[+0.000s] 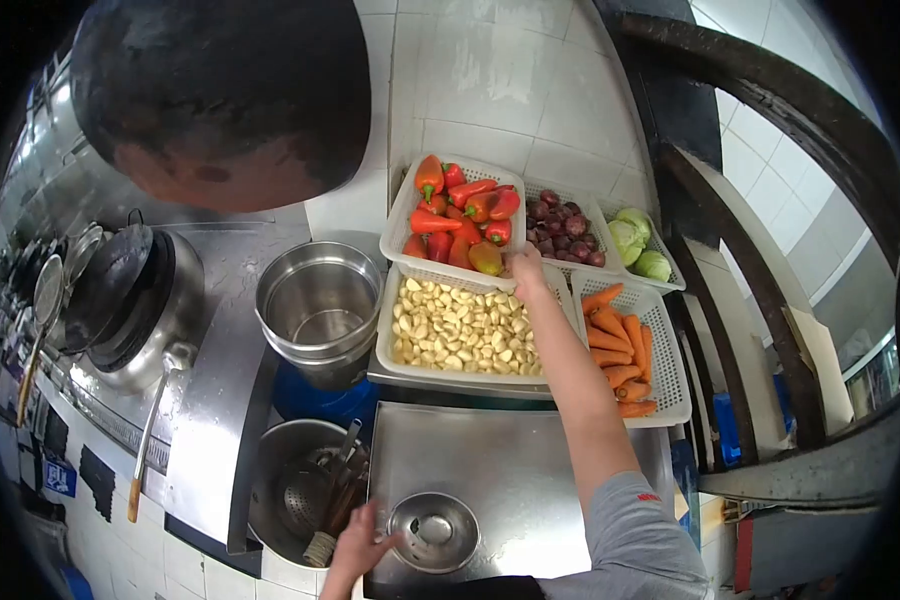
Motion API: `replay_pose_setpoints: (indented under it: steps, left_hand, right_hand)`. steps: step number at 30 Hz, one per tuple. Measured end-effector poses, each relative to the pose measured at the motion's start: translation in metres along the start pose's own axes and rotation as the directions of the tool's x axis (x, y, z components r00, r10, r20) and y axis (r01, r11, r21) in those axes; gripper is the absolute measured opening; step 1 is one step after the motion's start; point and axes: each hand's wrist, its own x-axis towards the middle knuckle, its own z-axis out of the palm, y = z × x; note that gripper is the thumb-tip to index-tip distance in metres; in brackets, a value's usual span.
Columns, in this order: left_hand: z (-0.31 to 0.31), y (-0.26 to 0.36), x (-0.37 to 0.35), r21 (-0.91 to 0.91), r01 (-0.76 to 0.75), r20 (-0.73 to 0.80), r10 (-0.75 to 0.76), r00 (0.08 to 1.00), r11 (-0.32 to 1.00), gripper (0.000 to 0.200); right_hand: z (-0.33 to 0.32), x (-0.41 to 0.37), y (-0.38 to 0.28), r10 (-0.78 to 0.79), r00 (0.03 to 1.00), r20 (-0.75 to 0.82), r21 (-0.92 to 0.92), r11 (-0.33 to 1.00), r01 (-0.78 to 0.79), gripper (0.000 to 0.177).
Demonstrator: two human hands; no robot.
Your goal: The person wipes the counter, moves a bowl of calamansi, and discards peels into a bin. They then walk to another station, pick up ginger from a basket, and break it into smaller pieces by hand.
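My right hand [526,272] reaches far forward, its fingers closed at the near right corner of a white plastic basket [398,222] of red peppers [464,212]. That basket overlaps the back of a white basket [384,345] filled with peeled garlic cloves [462,330]. Low in the view, my left hand [360,548] is open and holds nothing, its thumb stretched toward a shallow steel bowl [434,532] on the steel counter [515,450]. To the right of my right forearm lie carrots [620,345] in another white basket [673,385].
Red onions [568,232] and green cabbages [638,243] fill baskets at the back. Left of the garlic stands a deep steel pot [320,300]; below it, a larger pot [270,480] holds utensils. A wok [110,285] and ladle [155,430] occupy the left. A dark rounded object [225,95] hangs overhead.
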Motion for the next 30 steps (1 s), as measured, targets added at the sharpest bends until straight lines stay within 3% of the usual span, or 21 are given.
replay_pose_setpoints:
  steps: [2, 3, 4, 5, 6, 7, 9, 11, 13, 15, 17, 19, 20, 23, 24, 27, 29, 30]
  left_hand:
    - [-0.028, 0.004, 0.038, -0.270, -0.176, -0.197, 0.125, 0.972, 0.947, 0.069]
    - [-0.047, 0.014, 0.066, -0.361, -0.274, -0.221, 0.204, 0.954, 0.891, 0.068]
    - [-0.073, 0.047, 0.098, -0.543, -0.159, -0.177, 0.073, 0.982, 0.825, 0.067]
    - [-0.103, 0.086, 0.122, -0.769, -0.122, -0.103, 0.066, 0.992, 0.627, 0.071]
    - [-0.120, 0.109, 0.156, -0.866, -0.096, -0.091, 0.035, 0.995, 0.490, 0.077]
    - [-0.129, 0.123, 0.191, -0.926, -0.128, -0.095, 0.109, 0.989, 0.354, 0.073]
    - [-0.141, 0.162, 0.233, -0.998, -0.024, -0.010, 0.199, 0.980, 0.065, 0.072]
    - [-0.139, 0.211, 0.230, -0.994, -0.055, -0.031, 0.247, 0.969, 0.092, 0.069]
    - [-0.140, 0.249, 0.228, -0.991, -0.074, -0.042, 0.267, 0.963, 0.113, 0.066]
    - [-0.147, 0.278, 0.245, -0.968, -0.238, -0.170, 0.504, 0.847, 0.074, 0.057]
    - [-0.140, 0.313, 0.267, -0.973, -0.196, -0.112, 0.489, 0.865, 0.125, 0.051]
    - [-0.128, 0.328, 0.305, -0.940, -0.255, -0.126, 0.465, 0.876, 0.227, 0.052]
    - [-0.123, 0.330, 0.328, -0.957, -0.241, -0.146, 0.449, 0.882, 0.161, 0.051]
    - [-0.096, 0.326, 0.386, -0.981, -0.190, -0.154, 0.438, 0.886, 0.039, 0.050]
    - [-0.080, 0.322, 0.395, -0.972, -0.233, -0.220, 0.435, 0.873, -0.024, 0.050]
    - [-0.033, 0.295, 0.402, -0.975, -0.124, -0.034, 0.423, 0.905, 0.186, 0.052]
    - [-0.022, 0.279, 0.374, -0.909, -0.103, 0.149, 0.544, 0.825, 0.405, 0.051]
    - [-0.019, 0.271, 0.360, -0.839, -0.213, 0.160, 0.601, 0.783, 0.501, 0.048]
  right_hand:
    - [-0.005, 0.001, -0.011, -0.008, 0.999, -0.039, 0.025, 1.000, 0.009, 0.026]
    - [-0.011, 0.037, 0.014, -0.126, 0.986, -0.105, -0.073, 0.990, 0.119, 0.024]
    - [-0.016, 0.030, -0.007, -0.127, 0.991, -0.031, -0.082, 0.989, 0.124, 0.025]
    - [-0.020, 0.031, -0.016, -0.094, 0.996, 0.002, -0.044, 0.995, 0.094, 0.031]
    - [-0.027, 0.014, -0.043, -0.050, 0.994, 0.095, -0.037, 0.998, 0.054, 0.031]
    - [-0.036, 0.010, -0.054, -0.038, 0.990, 0.133, -0.042, 0.998, 0.044, 0.031]
    - [-0.056, 0.006, -0.065, -0.023, 0.988, 0.154, -0.046, 0.998, 0.030, 0.030]
    - [-0.077, 0.004, -0.071, -0.146, 0.972, 0.183, -0.093, 0.982, 0.165, 0.028]
    - [-0.106, 0.002, -0.088, -0.061, 0.984, 0.169, -0.073, 0.995, 0.075, 0.027]
    - [-0.132, 0.013, -0.092, 0.009, 0.993, 0.119, -0.027, 1.000, -0.005, 0.026]
    - [-0.163, 0.049, -0.081, -0.038, 0.999, 0.021, 0.042, 0.998, 0.037, 0.027]
    - [-0.184, 0.086, -0.070, -0.117, 0.993, -0.026, 0.084, 0.989, 0.119, 0.029]
    - [-0.189, 0.096, -0.069, -0.152, 0.988, -0.028, 0.087, 0.984, 0.154, 0.030]
    - [-0.205, 0.134, -0.050, -0.201, 0.949, -0.242, 0.064, 0.973, 0.222, 0.029]
    - [-0.207, 0.137, -0.044, -0.214, 0.936, -0.281, 0.068, 0.968, 0.242, 0.027]
    - [-0.225, 0.157, -0.017, -0.221, 0.957, -0.187, -0.013, 0.975, 0.223, 0.024]
    - [-0.231, 0.154, -0.005, -0.216, 0.960, -0.180, -0.303, 0.940, 0.154, 0.025]
    - [-0.232, 0.152, 0.001, -0.215, 0.960, -0.182, -0.299, 0.942, 0.154, 0.025]
